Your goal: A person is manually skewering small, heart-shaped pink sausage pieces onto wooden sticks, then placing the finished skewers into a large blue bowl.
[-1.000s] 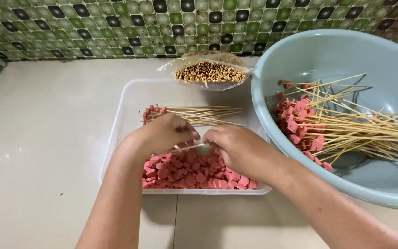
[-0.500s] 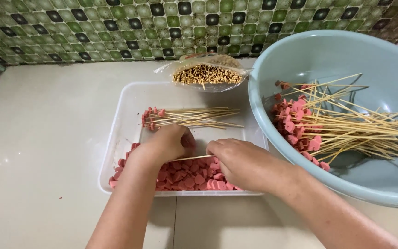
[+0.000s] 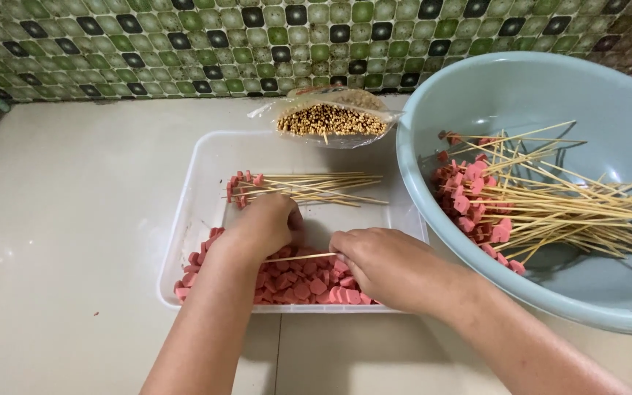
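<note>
My left hand (image 3: 261, 227) and my right hand (image 3: 378, 263) meet over a clear plastic tray (image 3: 192, 212). Between them runs a thin bamboo skewer (image 3: 303, 257); my right hand grips its blunt end, my left hand closes around the other end, where its fingers hide what they pinch. Beneath the hands lies a heap of pink sausage slices (image 3: 294, 281) at the tray's near side. A small bundle of finished skewers (image 3: 301, 188) with pink pieces at their left tips rests at the tray's far side.
A large pale blue basin (image 3: 477, 95) at right holds many loaded skewers (image 3: 543, 201). A plastic bag of bare skewers (image 3: 328, 119), ends facing me, lies behind the tray. A green tiled wall (image 3: 184, 44) bounds the beige counter (image 3: 67, 219).
Both hands have shifted slightly toward me and to the right over the slice heap. The skewer now shows more plainly between them. The camera view has moved a little.
</note>
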